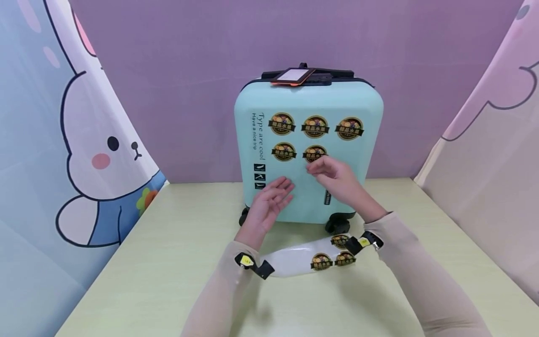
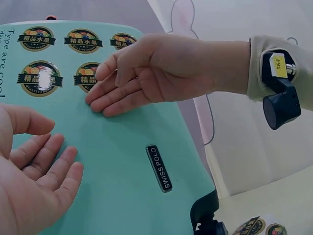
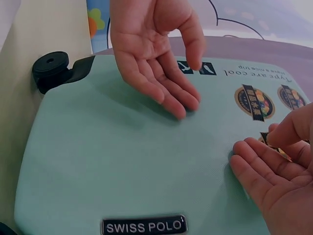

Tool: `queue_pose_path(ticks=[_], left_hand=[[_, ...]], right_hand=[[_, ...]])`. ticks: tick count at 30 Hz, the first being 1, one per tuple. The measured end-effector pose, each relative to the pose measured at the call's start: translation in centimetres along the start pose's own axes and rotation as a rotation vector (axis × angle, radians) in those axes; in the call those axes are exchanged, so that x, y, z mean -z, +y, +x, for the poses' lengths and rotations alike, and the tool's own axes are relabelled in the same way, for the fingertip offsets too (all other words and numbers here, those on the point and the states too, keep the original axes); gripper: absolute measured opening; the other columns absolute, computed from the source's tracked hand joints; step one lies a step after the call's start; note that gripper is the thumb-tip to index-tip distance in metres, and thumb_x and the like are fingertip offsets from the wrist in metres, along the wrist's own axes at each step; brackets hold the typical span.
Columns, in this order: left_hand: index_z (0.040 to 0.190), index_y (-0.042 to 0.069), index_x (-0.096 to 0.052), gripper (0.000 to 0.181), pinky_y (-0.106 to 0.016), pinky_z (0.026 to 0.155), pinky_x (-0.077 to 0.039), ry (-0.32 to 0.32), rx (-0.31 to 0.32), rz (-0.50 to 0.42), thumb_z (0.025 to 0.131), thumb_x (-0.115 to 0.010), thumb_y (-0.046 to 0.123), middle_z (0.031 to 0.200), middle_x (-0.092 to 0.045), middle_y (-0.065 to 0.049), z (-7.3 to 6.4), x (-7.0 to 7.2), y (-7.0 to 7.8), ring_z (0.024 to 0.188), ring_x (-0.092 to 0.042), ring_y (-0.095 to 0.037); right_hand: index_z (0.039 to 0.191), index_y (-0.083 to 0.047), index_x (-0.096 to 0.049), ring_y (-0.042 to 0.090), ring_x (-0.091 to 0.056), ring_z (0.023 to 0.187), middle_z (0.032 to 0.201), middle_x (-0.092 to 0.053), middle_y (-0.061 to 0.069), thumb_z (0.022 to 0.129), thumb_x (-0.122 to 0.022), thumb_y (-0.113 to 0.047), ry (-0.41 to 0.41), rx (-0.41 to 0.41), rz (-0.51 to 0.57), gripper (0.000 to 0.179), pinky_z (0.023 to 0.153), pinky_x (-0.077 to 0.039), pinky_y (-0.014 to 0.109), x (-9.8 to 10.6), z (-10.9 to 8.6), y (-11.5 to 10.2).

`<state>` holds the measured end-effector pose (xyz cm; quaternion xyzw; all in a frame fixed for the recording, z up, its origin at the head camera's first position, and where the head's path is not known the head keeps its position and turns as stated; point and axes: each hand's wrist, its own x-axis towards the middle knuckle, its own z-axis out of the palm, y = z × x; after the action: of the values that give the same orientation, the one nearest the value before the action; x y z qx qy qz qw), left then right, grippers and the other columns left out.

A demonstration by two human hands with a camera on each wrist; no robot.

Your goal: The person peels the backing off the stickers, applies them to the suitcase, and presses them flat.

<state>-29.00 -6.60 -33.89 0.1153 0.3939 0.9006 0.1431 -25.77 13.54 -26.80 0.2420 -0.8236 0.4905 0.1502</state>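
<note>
A mint-green suitcase point(image 1: 305, 206) stands upright with round black-and-gold fruit stickers on its front, three in the upper row and two below. My right hand point(image 1: 334, 178) is at the lower middle sticker point(image 1: 315, 150), its fingers overlapping that sticker's lower edge. In the left wrist view its thumb and index finger bend close together, while the other fingers lie fairly straight along the suitcase. My left hand point(image 1: 269, 203) is lower and to the left, fingers loosely spread before the suitcase front, with nothing in its grasp.
A glossy sticker sheet point(image 1: 290, 260) lies on the table point(image 1: 168, 281) before the suitcase, with three stickers point(image 1: 322, 262) at its right end. Black wheels point(image 1: 338, 223) support the case. A tag point(image 1: 292, 76) rests on its top. Cartoon-printed curtains point(image 1: 105, 140) flank the table.
</note>
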Motion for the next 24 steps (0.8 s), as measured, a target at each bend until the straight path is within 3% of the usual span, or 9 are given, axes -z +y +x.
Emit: queue_pose_path(ticks=[7,24], left_hand=[[0.147,-0.006,-0.039,0.052,-0.039,0.112,-0.04,-0.004,0.005,-0.009,0.095,-0.044,-0.009,0.148,-0.044,-0.023,-0.2,0.0,0.1,0.138,-0.043,-0.034],[0.148,-0.007,-0.036,0.053,-0.039,0.112,-0.04,-0.013,0.007,-0.013,0.095,-0.043,-0.009,0.149,-0.042,-0.024,-0.4,0.4,0.1,0.139,-0.04,-0.035]], right_hand=[[0.11,0.008,-0.06,0.03,-0.061,0.111,0.12,-0.064,0.022,0.098,-0.049,0.005,0.045,-0.019,0.003,0.016,0.093,-0.051,0.019,1.5,-0.4,-0.1],[0.108,0.013,-0.06,0.014,-0.063,0.102,0.115,-0.062,0.025,0.097,-0.051,0.008,0.145,0.02,0.028,0.015,0.09,-0.052,0.018,3.4,-1.3,-0.6]])
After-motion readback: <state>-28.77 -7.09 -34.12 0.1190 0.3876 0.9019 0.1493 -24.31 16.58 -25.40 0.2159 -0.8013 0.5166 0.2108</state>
